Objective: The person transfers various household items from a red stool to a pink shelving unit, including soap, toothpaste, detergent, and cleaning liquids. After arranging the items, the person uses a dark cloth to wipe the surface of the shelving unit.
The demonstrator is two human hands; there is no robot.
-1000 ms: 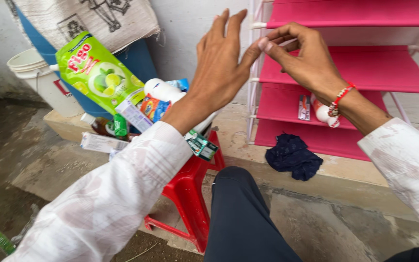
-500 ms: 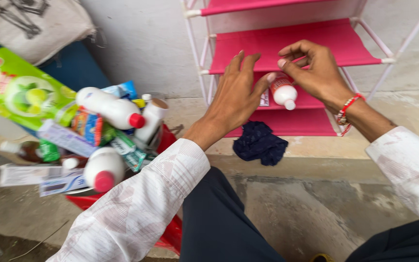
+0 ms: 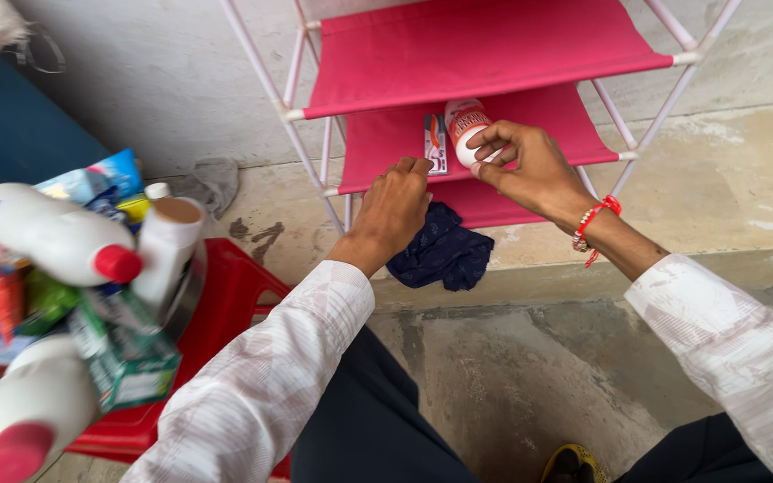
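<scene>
Under my right hand [image 3: 539, 170] sits a small white bottle [image 3: 465, 125] with an orange label, upright on the middle pink shelf [image 3: 386, 143] of the rack; my right fingers [image 3: 494, 134] curl around its lower half and grip it. Just left of them a small flat packet [image 3: 436, 143] stands on the same shelf. My left hand [image 3: 395, 206] rests loosely curled at that shelf's front edge, holding nothing. Judging by this, two items are on the rack and much is left: beside my left arm, the red stool [image 3: 225, 295] carries a heap, where I count three white bottles with red caps [image 3: 55, 237], one tan-capped bottle [image 3: 167, 241], a green box [image 3: 127, 358] and some pouches. Below my fingers one dark blue cloth [image 3: 440, 255] lies on the ledge.
</scene>
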